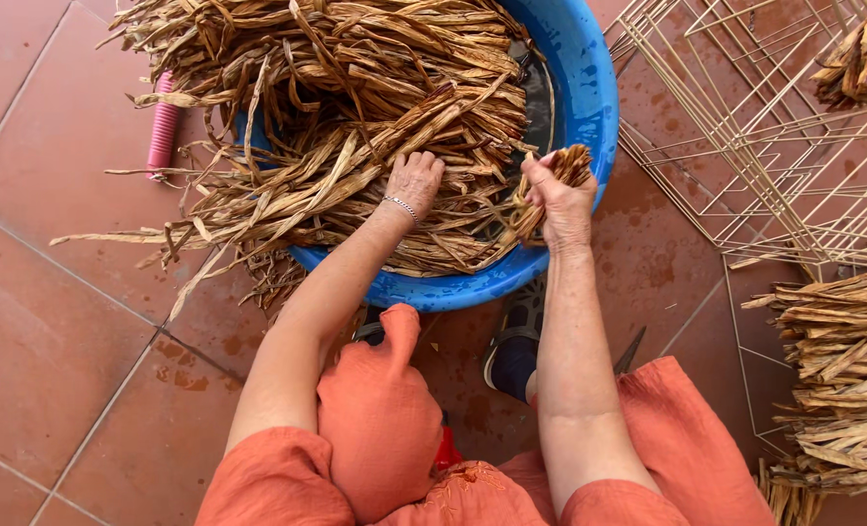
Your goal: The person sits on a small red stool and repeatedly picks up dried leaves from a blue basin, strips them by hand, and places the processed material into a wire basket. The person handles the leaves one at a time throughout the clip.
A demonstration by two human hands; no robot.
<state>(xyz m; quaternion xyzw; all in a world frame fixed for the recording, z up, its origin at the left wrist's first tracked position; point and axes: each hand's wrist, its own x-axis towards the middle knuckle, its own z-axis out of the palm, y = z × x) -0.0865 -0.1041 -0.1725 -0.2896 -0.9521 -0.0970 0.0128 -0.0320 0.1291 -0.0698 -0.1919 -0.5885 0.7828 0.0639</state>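
**Dried straw-coloured strips in a blue tub**

Straw-brown dried leaf strips point(356, 117) fill a round blue plastic tub point(580, 88) that stands on wet terracotta floor tiles point(54, 321). The strips lie in a thick heap that spills over the tub's left rim onto the tiles, and dark water shows along the inside of the tub at its right.

The left hand point(414, 180) lies palm down on the heap near the middle of the tub, fingers curled into the strips; whether it has closed on any of them cannot be told. A thin bracelet point(401, 206) sits at its wrist.

The right hand point(557, 200) is closed around a small bundle of strips point(550, 185), lifted at the tub's near right rim. The bundle's cut ends stick up above the fingers and its tail hangs down below the hand towards the heap.

A pink ribbed tube point(164, 122) lies on the tiles left of the tub, partly under the strips. To the right, a pale wire frame point(765, 146) rests on the floor, and more dried strips are stacked point(843, 380) at the right edge. The person wears orange clothing point(380, 419) and a dark shoe point(513, 341) just below the tub.
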